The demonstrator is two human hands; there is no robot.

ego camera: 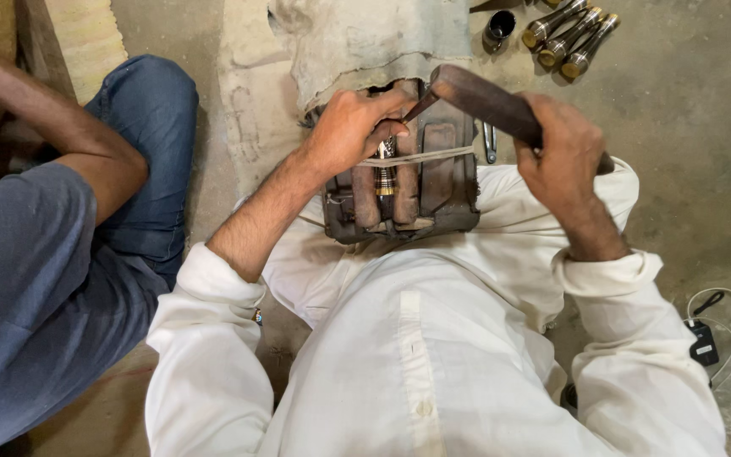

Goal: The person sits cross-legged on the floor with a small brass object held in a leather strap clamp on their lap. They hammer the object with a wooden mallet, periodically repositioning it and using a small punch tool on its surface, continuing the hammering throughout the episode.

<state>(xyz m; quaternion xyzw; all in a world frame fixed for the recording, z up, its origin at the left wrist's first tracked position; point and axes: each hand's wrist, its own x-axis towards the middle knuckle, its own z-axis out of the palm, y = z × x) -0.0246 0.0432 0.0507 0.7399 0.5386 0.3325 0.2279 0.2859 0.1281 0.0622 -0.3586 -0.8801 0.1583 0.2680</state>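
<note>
I see my left hand [350, 127] pressed down on a small chisel-like tool [420, 106], fingers curled narrow around it so its grip is closed on that tool, whose tip meets the brass piece [385, 173] lying in the groove of a wooden block [433, 182] that rests against my lap. A pale cord [433, 156] runs across the block and over the brass piece, just below my left fingers. My right hand [562, 152] is wrapped tight around the handle of a dark wooden mallet [480, 95], its grip closed on it, and the mallet's head sits tilted over the far end of the chisel-like tool, touching or just beside it; I cannot tell which. Far of the block hangs a worn grey cloth [365, 38], and further right on the floor lie three brass pieces [568, 34] side by side, near a small dark cup [498, 25]. On the left sits another person in a blue shirt [27, 288] and jeans. Near right on the floor lies a small black device [704, 341] with a white cable
</note>
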